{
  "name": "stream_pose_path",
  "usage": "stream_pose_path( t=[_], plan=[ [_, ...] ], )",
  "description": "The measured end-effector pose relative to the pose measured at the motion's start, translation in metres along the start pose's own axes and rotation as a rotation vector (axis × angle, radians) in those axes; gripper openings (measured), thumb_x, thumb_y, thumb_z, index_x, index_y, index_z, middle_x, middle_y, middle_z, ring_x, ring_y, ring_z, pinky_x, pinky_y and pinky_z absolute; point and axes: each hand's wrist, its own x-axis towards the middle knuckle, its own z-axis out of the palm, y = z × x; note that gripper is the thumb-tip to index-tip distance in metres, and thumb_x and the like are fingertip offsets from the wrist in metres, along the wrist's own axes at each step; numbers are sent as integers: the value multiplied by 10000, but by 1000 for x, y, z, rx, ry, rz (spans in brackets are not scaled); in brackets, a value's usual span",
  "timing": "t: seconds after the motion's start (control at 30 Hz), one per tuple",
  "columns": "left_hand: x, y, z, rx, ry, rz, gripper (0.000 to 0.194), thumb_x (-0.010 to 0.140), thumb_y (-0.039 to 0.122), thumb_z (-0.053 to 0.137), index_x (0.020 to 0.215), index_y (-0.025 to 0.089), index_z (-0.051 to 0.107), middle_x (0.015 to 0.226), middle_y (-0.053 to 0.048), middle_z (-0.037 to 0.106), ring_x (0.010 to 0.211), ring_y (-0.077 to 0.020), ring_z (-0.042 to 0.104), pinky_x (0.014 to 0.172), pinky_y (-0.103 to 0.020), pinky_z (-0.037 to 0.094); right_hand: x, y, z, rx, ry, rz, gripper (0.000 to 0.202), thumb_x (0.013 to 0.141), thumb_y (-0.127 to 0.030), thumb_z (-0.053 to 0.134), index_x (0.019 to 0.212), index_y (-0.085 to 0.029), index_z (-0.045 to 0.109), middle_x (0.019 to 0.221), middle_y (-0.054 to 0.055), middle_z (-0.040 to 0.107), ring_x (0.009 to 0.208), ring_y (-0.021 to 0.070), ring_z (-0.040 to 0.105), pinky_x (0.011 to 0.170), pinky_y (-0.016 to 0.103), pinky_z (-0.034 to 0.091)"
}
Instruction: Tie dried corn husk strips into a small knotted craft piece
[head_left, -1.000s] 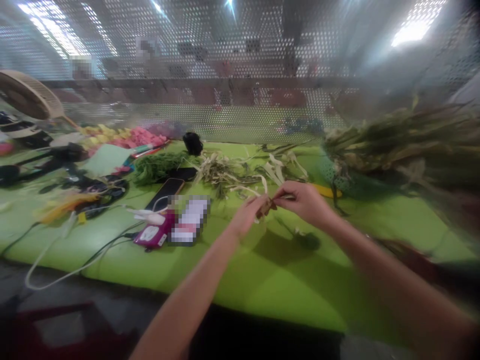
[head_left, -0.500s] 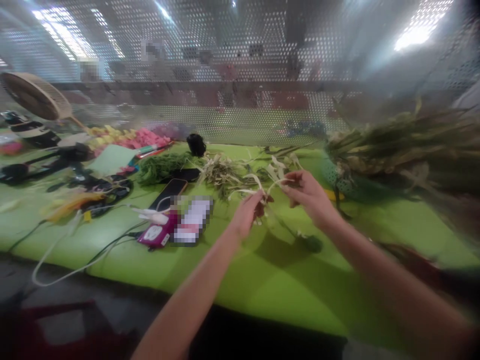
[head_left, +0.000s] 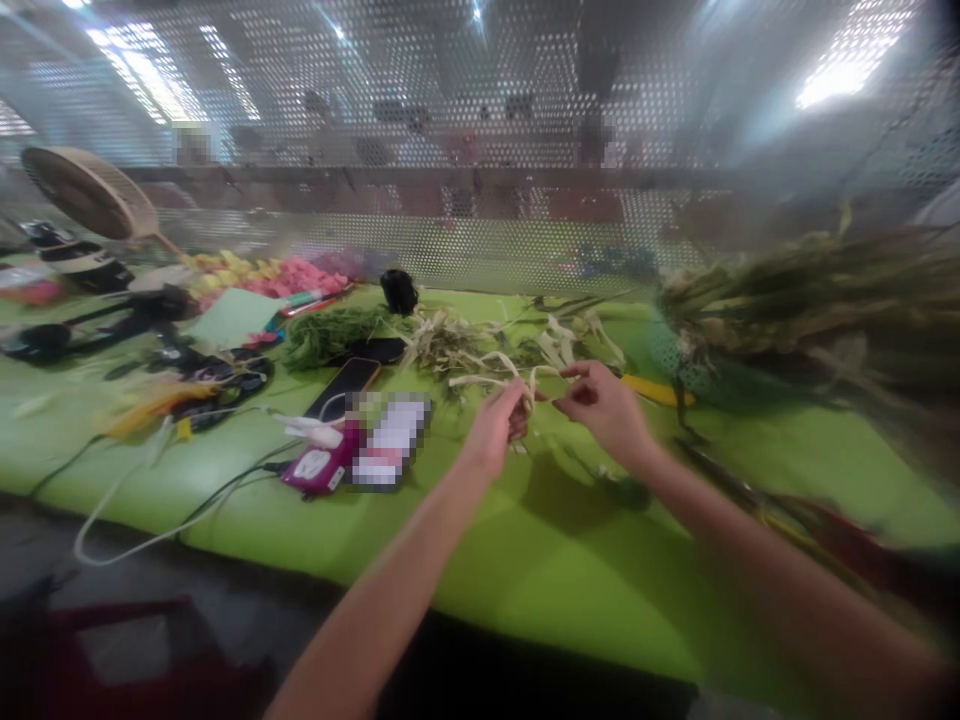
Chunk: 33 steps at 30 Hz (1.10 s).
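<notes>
Head view: the left hand (head_left: 491, 430) is clamped on pale strips (head_left: 531, 385), right at the centre! At three o'clock, just apart, the right hand (head_left: 606, 412) curls at their ends; whether it grips, I can't tell. Withered stalks (head_left: 441, 340) at eleven, purple device (head_left: 322, 468) at eight, green table (head_left: 480, 560) beneath!

Left hand (head_left: 491, 430) and right hand (head_left: 611, 415) bare; left forearm (head_left: 405, 560), right forearm (head_left: 757, 550) slender, sleeveless, right blurred lower down.
</notes>
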Motion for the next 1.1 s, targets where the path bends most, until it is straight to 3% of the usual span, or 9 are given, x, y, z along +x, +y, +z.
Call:
stream_pose_path(
  t=[0.13,0.3,0.47,0.57,0.7,0.9,1.1],
  plan=[
    [1,2,0,-3,52,-24,423,773,555,642,760,133,665,560,61,309,464,-46,208,458,-222,145,6,3,-10,-80,30,-37,360,762,-273,702,1090,-186,582,740,-3,640,665,165,595,596,285,456],
    [0,6,1,44,84,-4,410,795,535,614,778,131,681,584,40,370,484,-51,237,466,-223,146,8,-6,-21,-130,49,-82,155,759,-268,680,879,-172,657,747,24,664,681,162,591,621,282,450],
    [-6,7,4,143,24,33,380,794,517,643,730,142,649,597,33,389,502,-54,287,475,-226,183,9,-14,-24,-126,-191,-15,300,762,-405,717,976,-194,726,879,52,716,600,131,523,569,278,403],
    [-8,2,7,174,-60,-5,399,799,544,629,736,150,641,579,38,381,490,-58,270,475,-241,153,7,-16,-17,89,-228,40,314,762,-497,712,851,-195,716,826,37,702,664,150,565,643,301,446],
    [-10,-2,11,240,-111,-44,431,808,569,602,773,147,681,592,26,406,500,-65,276,488,-258,138,3,-15,-7,358,-148,96,376,677,-541,770,670,-194,624,635,-2,609,625,150,549,633,308,450],
    [-14,2,10,280,-218,-47,442,870,526,538,859,135,743,594,36,299,523,-74,244,509,-276,131,6,-13,-12,260,80,92,410,662,-537,781,624,-188,569,573,-40,468,548,100,386,521,259,303],
    [-12,1,9,236,-283,-35,434,877,503,538,892,118,737,575,54,242,509,-70,198,509,-278,117,10,-11,-15,271,158,81,404,706,-542,743,635,-189,559,570,-41,435,537,96,363,503,254,293]
  ],
)
